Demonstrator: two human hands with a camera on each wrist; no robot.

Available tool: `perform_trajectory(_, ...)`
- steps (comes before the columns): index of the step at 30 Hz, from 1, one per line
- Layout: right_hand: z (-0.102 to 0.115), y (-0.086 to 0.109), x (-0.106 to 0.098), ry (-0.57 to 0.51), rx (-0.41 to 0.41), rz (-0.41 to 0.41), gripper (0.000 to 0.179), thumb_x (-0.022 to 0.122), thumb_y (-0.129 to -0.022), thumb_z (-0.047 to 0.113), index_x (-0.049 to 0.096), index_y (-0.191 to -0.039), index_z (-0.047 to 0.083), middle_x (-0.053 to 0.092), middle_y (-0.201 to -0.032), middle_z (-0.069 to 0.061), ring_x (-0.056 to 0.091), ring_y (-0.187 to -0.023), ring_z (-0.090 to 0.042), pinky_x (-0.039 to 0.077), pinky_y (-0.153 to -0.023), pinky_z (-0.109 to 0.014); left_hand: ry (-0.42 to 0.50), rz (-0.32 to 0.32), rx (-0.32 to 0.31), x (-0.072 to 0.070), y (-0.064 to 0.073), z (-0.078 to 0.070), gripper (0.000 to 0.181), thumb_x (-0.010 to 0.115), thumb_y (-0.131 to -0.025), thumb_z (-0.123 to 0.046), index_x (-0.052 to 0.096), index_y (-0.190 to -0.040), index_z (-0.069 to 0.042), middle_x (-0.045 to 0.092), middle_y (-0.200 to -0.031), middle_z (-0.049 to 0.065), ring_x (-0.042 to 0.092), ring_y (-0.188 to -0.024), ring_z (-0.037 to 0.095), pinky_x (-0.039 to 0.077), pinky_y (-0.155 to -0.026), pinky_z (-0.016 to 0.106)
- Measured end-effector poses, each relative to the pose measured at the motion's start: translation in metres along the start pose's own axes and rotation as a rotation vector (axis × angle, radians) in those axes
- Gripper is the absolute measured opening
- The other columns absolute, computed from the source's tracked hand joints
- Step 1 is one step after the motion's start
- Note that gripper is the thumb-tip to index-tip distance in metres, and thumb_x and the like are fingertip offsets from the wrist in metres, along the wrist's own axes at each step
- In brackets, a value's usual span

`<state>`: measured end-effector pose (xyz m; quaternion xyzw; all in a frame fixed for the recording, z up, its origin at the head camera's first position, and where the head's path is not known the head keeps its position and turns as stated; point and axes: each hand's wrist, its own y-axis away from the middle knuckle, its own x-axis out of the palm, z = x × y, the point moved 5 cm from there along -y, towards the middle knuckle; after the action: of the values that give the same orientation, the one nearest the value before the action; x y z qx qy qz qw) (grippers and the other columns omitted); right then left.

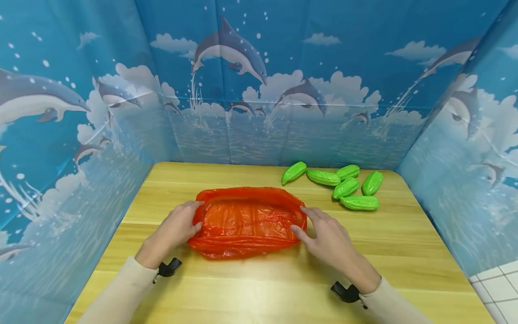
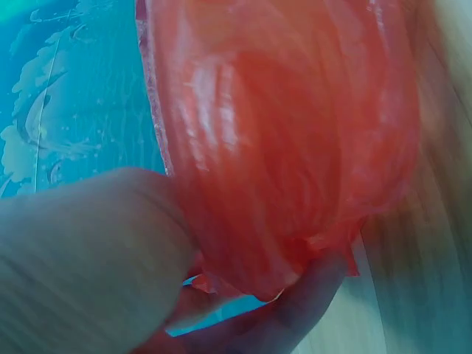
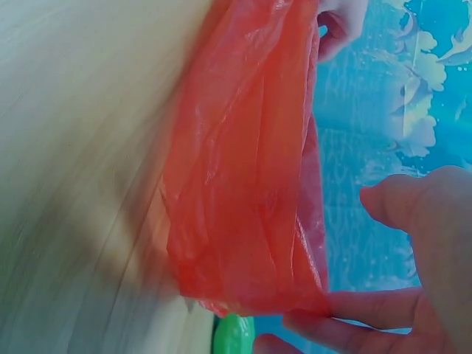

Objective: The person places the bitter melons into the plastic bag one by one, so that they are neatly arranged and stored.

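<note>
A thin red plastic bag (image 1: pixel 243 247) stands on the table with its wide mouth spread upward and its rim folded outward. At its left end is my left hand (image 1: pixel 176 225), its fingers and thumb touching the rim. My right hand (image 1: pixel 332 238) lies along the right end, fingers straight against the bag, thumb apart from them. In the right wrist view the fingertips touch the end of the red bag (image 3: pixel 243 184), while the thumb stands clear of the plastic. The left wrist view has the bag's side (image 2: pixel 280 133) close up, partly hiding the fingertips.
Several glossy ridged green gourds, like bitter melons (image 1: pixel 359 203), lie at the back right of the wooden table (image 1: pixel 251 288). A dolphin-print curtain (image 1: pixel 259 135) encloses the back and sides. Each wrist carries a black camera mount (image 1: pixel 345 292).
</note>
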<state>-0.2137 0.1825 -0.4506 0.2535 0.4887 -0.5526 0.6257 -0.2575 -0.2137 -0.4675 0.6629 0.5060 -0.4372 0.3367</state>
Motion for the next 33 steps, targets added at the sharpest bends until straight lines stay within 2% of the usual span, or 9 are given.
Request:
perform_trajectory(4, -0.007, -0.001, -0.008, 0.009, 0.006, -0.007, 0.061, 0.081, -0.111, 0.046, 0.073, -0.156, 0.005, 0.076, -0.154, -0.022, 0.079, -0.129, -0.049, 0.071, -0.094, -0.067, 0.019, 0.027, 0.015, 0.002, -0.005, -0.006, 0.072, 0.081, -0.1, 0.006, 0.057, -0.168, 0.005, 0.066, -0.164, 0.031, 0.071, -0.143, 0.051, 0.064, -0.116, 0.063)
perform_trajectory(7, -0.01, -0.002, -0.014, 0.012, 0.001, -0.025, 0.054, 0.083, -0.109, 0.045, 0.078, -0.151, 0.012, 0.077, -0.151, -0.018, 0.08, -0.126, -0.046, 0.072, -0.084, -0.063, 0.035, 0.038, 0.032, 0.003, -0.005, -0.009, 0.071, 0.078, -0.1, 0.009, 0.058, -0.168, 0.002, 0.067, -0.163, 0.03, 0.073, -0.14, 0.048, 0.067, -0.113, 0.06)
perform_trajectory(11, -0.016, -0.004, -0.024, 0.015, -0.025, -0.065, 0.044, 0.085, -0.108, 0.043, 0.083, -0.142, 0.016, 0.079, -0.148, -0.015, 0.082, -0.12, -0.043, 0.071, -0.08, -0.06, 0.04, 0.042, 0.044, 0.005, -0.006, -0.011, 0.067, 0.076, -0.101, 0.009, 0.062, -0.166, 0.0, 0.069, -0.161, 0.029, 0.074, -0.139, 0.046, 0.069, -0.111, 0.058)
perform_trajectory(19, -0.038, -0.017, -0.045, -0.014, -0.05, -0.125, 0.032, 0.086, -0.108, 0.028, 0.085, -0.134, 0.01, 0.082, -0.137, -0.017, 0.082, -0.108, -0.04, 0.068, -0.082, -0.057, 0.007, 0.067, 0.066, 0.011, -0.008, -0.011, 0.066, 0.077, -0.099, 0.011, 0.064, -0.164, 0.0, 0.072, -0.156, 0.028, 0.077, -0.124, 0.039, 0.07, -0.102, 0.05)
perform_trajectory(23, -0.061, -0.026, -0.051, 0.004, -0.025, -0.124, 0.035, 0.087, -0.107, 0.025, 0.083, -0.137, 0.007, 0.08, -0.136, -0.024, 0.08, -0.101, -0.039, 0.065, -0.077, -0.054, 0.012, 0.069, 0.062, 0.014, -0.009, -0.009, 0.065, 0.08, -0.102, 0.005, 0.063, -0.165, -0.001, 0.071, -0.158, 0.028, 0.077, -0.131, 0.042, 0.068, -0.11, 0.056)
perform_trajectory(25, -0.075, -0.027, -0.053, 0.007, -0.001, -0.113, 0.037, 0.086, -0.108, 0.025, 0.082, -0.139, 0.006, 0.078, -0.138, -0.027, 0.08, -0.104, -0.043, 0.066, -0.079, -0.058, 0.014, 0.071, 0.066, 0.016, -0.01, -0.009, 0.065, 0.082, -0.103, 0.001, 0.063, -0.165, 0.0, 0.071, -0.158, 0.028, 0.076, -0.135, 0.044, 0.066, -0.114, 0.059)
perform_trajectory(28, -0.098, -0.027, -0.053, 0.008, 0.039, -0.078, 0.041, 0.085, -0.109, 0.025, 0.079, -0.143, 0.003, 0.075, -0.142, -0.03, 0.077, -0.114, -0.05, 0.065, -0.089, -0.066, 0.018, 0.065, 0.079, 0.018, -0.009, -0.011, 0.064, 0.084, -0.103, -0.001, 0.063, -0.164, 0.001, 0.072, -0.156, 0.028, 0.075, -0.139, 0.046, 0.064, -0.117, 0.062)
perform_trajectory(31, -0.122, -0.026, -0.053, 0.019, 0.091, -0.045, 0.047, 0.086, -0.108, 0.026, 0.076, -0.147, 0.001, 0.068, -0.147, -0.037, 0.066, -0.131, -0.061, 0.058, -0.102, -0.079, 0.026, 0.057, 0.082, 0.018, -0.01, -0.012, 0.065, 0.084, -0.103, -0.001, 0.063, -0.164, 0.001, 0.072, -0.156, 0.028, 0.074, -0.139, 0.046, 0.063, -0.118, 0.062)
perform_trajectory(33, -0.137, -0.025, -0.052, 0.028, 0.129, -0.034, 0.052, 0.087, -0.107, 0.027, 0.074, -0.149, -0.002, 0.062, -0.151, -0.042, 0.058, -0.137, -0.067, 0.053, -0.105, -0.083, 0.036, 0.055, 0.08, 0.019, -0.011, -0.013, 0.065, 0.084, -0.103, -0.002, 0.062, -0.165, 0.001, 0.072, -0.157, 0.028, 0.074, -0.14, 0.046, 0.063, -0.12, 0.062)
